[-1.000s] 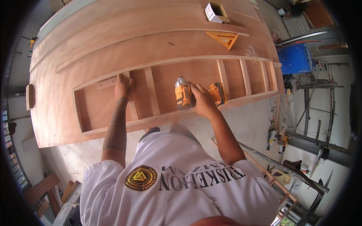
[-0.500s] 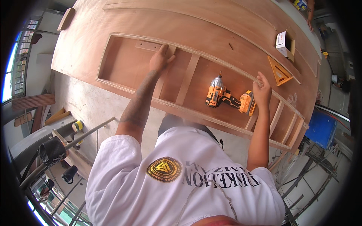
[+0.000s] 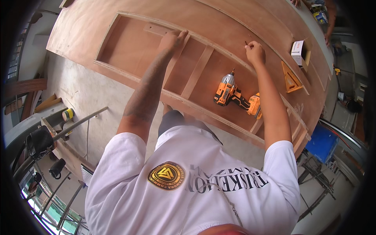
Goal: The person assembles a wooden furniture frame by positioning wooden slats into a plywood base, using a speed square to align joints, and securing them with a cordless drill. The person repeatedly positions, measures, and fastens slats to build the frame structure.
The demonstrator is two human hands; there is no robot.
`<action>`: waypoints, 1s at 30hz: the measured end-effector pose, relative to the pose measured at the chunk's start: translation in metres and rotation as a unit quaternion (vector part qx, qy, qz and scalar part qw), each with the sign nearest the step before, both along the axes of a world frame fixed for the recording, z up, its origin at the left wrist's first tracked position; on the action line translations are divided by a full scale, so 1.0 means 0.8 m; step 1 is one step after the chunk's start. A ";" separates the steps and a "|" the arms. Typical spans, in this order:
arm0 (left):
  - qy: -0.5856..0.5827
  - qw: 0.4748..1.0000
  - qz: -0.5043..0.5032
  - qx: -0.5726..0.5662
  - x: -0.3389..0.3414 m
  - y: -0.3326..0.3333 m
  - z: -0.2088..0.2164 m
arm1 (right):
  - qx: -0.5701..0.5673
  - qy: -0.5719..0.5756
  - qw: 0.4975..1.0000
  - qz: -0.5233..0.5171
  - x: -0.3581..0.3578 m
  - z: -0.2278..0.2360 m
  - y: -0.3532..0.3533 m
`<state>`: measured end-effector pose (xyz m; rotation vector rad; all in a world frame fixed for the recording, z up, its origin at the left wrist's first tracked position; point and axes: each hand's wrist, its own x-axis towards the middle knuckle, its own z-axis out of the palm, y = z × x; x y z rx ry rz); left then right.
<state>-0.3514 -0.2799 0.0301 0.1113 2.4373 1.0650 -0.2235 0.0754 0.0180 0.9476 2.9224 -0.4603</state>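
Large plywood panel (image 3: 117, 47), reddish-brown, lying flat and spanning most of view. Timber frame (image 3: 203, 39) fixed on its face: long rails with short cross battens (image 3: 197, 72) between. Orange-and-black cordless driver (image 3: 235, 96) lying on its side in one bay. Orange triangular square (image 3: 291, 78) flat on panel beyond far rail. Small open box (image 3: 299, 51) just past it. Concrete floor (image 3: 84, 94) beneath.
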 end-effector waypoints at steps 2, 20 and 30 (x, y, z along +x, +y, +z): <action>0.006 0.998 -0.009 -0.060 -0.006 0.011 0.004 | -0.019 -0.026 0.999 -0.007 -0.003 0.000 -0.001; 0.008 0.992 0.029 -0.123 -0.034 0.034 -0.043 | -0.535 0.263 0.784 -0.173 0.137 0.033 -0.134; 0.045 0.988 -0.013 -0.147 -0.028 0.032 -0.021 | -0.549 0.284 0.753 -0.226 0.131 0.006 -0.131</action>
